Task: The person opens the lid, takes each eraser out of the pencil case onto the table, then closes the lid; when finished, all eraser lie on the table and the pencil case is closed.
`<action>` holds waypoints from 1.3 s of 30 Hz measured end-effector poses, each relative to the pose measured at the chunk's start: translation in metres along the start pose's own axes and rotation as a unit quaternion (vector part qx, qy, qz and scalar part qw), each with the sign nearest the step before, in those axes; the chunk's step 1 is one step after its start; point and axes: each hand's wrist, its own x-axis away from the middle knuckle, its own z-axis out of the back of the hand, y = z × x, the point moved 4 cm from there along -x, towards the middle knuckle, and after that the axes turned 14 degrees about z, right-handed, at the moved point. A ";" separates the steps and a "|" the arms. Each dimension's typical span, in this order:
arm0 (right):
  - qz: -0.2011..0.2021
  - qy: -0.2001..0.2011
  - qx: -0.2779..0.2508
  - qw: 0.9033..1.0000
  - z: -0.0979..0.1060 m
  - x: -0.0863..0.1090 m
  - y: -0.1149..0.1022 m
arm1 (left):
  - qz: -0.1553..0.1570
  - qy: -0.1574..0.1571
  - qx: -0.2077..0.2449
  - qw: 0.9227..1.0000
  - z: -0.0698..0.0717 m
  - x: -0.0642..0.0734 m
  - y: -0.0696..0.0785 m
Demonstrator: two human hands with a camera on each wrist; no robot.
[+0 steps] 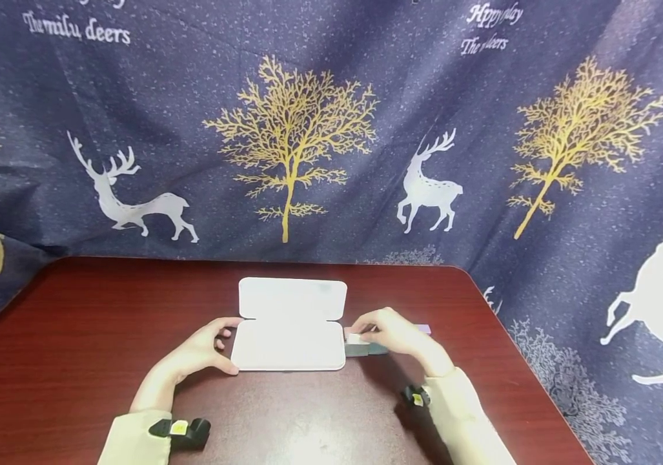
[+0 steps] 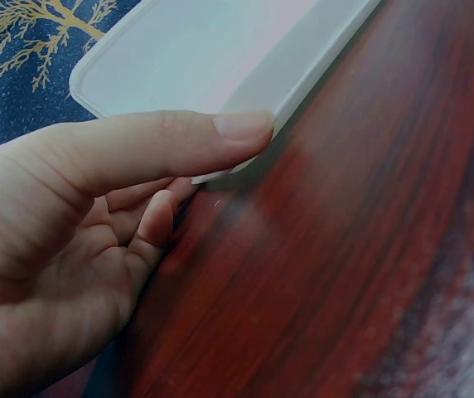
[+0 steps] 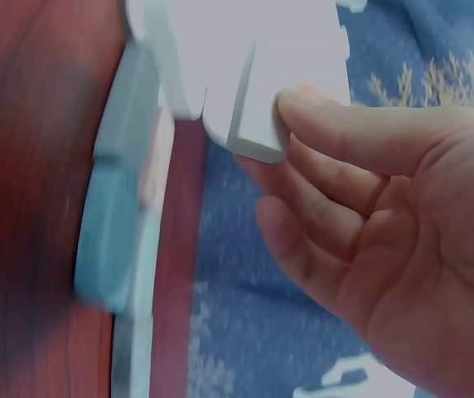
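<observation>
A white hinged case (image 1: 287, 345), like a pencil box, lies on the table with its lid (image 1: 292, 298) folded back. My left hand (image 1: 200, 349) grips its left end, with the thumb at the near corner and the index finger by the hinge corner. In the left wrist view the thumb presses on the case's rim. My right hand (image 1: 392, 332), just off the case's right end, pinches a small white block (image 3: 262, 108) like an eraser between thumb and fingers. Below that hand, a grey block (image 3: 129, 108) and a teal block (image 3: 108, 236) sit end to end.
A pale pink block (image 3: 158, 157) stands behind the grey and teal ones, and a lilac piece (image 1: 423, 329) shows beyond the right hand. The red-brown table (image 1: 133, 303) ends at a dark blue cloth (image 1: 331, 226) printed with deer and trees.
</observation>
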 end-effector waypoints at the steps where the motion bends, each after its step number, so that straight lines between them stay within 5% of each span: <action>1: -0.004 0.001 -0.003 1.000 0.002 0.004 0.004 | -0.002 -0.001 0.000 1.000 0.000 0.000 0.000; 17: -0.083 0.016 -0.013 0.996 0.017 0.061 0.056 | 0.003 0.004 -0.004 1.000 -0.001 -0.001 0.000; 39: -0.106 -0.022 -0.033 0.994 0.010 0.061 0.050 | -0.003 -0.001 0.003 1.000 -0.001 0.000 0.000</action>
